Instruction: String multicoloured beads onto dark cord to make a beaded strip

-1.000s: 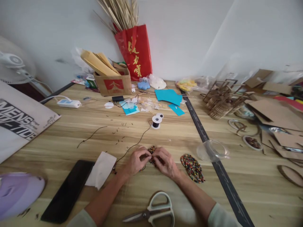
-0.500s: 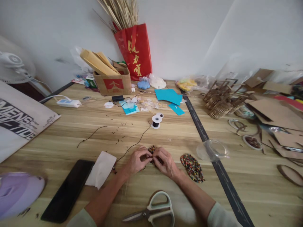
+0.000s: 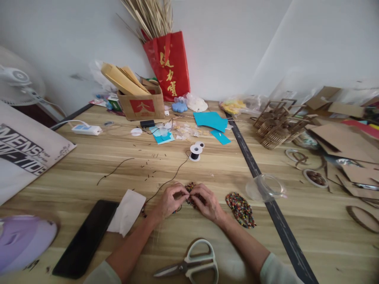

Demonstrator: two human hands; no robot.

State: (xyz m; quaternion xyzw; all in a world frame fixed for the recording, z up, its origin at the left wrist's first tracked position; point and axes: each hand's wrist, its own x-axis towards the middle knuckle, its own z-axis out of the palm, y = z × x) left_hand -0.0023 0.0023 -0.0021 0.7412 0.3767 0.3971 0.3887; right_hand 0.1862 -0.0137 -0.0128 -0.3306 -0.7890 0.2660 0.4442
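Note:
My left hand (image 3: 171, 200) and my right hand (image 3: 205, 202) meet fingertip to fingertip over a small heap of multicoloured beads (image 3: 190, 186). A thin black cord (image 3: 166, 182) runs from a white spool (image 3: 195, 152) down to my left wrist and passes under it. A few beads (image 3: 144, 211) sit on the cord left of that wrist, and its end curves up toward my left fingertips, which are pinched. My right thumb and forefinger are pinched too; whatever they hold is too small to make out. Beside my right hand lies a coiled bead strand (image 3: 240, 210).
Scissors (image 3: 192, 265) lie in front of me, with a black phone (image 3: 85, 238) and white paper (image 3: 127, 212) at left. A clear plastic cup (image 3: 265, 188) rests on its side at right. Behind stand a cardboard box (image 3: 140, 105), blue paper (image 3: 211, 120) and small bamboo baskets (image 3: 274, 132).
The fingertips of both hands have shifted slightly up and left, still touching. More of the bead heap shows beneath them. The other things lie as before.

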